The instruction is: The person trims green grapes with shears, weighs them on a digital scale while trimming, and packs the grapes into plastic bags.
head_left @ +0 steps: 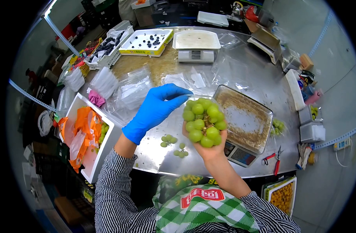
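My right hand, bare, cups a clear plastic box filled with green grapes from below. My left hand, in a blue glove, has its thumb and forefinger closed at the far left edge of that box. Beneath them on the metal table lie two small clusters of loose grapes. Just right of the box stands a weighing scale with a stained steel tray, its display partly covered by my right hand. Red-handled snips lie near the table's front right edge.
At left, a white foam crate holds orange wrapping and grapes. Clear plastic boxes are stacked behind my left hand. Farther back are a second scale and a yellow-and-white tray of dark berries. Another box of grapes sits right.
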Motion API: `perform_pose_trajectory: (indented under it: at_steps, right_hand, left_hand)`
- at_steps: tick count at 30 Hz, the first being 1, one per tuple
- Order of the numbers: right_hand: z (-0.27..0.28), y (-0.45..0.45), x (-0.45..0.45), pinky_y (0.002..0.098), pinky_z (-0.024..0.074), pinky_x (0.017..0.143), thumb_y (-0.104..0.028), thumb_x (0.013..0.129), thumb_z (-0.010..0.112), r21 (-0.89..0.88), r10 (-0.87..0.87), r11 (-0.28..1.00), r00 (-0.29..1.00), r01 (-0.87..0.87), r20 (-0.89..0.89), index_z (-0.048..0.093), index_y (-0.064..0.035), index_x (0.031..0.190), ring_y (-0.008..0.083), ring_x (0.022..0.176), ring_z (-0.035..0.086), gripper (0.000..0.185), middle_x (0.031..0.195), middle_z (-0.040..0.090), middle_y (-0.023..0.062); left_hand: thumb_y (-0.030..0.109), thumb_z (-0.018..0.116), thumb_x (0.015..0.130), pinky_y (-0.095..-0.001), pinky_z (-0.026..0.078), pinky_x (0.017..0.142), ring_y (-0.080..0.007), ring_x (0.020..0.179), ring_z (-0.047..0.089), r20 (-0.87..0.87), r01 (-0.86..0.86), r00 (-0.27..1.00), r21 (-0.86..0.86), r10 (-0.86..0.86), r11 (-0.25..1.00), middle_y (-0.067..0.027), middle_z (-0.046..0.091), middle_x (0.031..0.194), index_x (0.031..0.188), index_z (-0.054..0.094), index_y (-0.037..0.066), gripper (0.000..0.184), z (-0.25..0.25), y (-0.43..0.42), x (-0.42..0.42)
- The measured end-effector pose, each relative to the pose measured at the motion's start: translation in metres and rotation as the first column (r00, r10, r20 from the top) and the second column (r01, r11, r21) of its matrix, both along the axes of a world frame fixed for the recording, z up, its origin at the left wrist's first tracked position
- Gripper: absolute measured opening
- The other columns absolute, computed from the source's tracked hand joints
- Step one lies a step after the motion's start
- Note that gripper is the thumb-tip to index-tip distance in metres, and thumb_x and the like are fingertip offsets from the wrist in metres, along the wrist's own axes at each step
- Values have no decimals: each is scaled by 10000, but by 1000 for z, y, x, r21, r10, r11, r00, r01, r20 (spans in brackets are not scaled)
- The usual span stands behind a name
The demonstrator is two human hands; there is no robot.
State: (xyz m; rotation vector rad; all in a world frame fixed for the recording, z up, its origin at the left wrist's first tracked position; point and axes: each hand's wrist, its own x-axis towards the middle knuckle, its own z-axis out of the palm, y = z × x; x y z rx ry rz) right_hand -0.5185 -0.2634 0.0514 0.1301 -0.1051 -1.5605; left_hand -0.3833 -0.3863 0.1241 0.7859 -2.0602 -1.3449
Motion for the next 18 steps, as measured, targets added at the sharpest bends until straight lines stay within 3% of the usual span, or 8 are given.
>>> perform_pose_trajectory:
  at_steps: [1,8,13,18]
  right_hand:
    - [-6,-1,1,492,394,950,-431,882,485,62,-5,998,1000,4,10,528,-84,1233,304,1125,508,495,1249,536,126]
    - [-4,-8,4,467,439,960,-434,908,451,135,-66,988,994,78,-88,538,-56,1220,305,1113,541,498,1211,562,148]
    - [-5,-14,4,470,454,952,-403,921,436,180,-110,974,984,134,-139,543,-47,1212,311,1094,556,472,1187,575,157]
    - [-3,-16,2,445,453,959,-462,930,440,180,-83,978,988,105,-127,497,-34,1246,299,1087,555,535,1180,566,157]
  left_hand:
    - [91,630,878,-234,492,740,-84,823,584,-11,0,1000,-5,0,1000,-26,648,942,1067,692,55,203,1,1,-1]
    - [81,641,859,-233,439,702,-90,786,551,58,25,998,-144,-17,989,-22,618,860,1044,708,72,198,17,11,0]
    - [69,641,850,-237,426,695,-95,778,542,64,31,998,-159,-21,987,-26,614,843,1030,713,64,194,19,14,2]
    - [61,642,845,-240,424,687,-98,771,544,68,52,997,-143,-42,988,-29,613,831,1022,713,50,191,19,15,3]
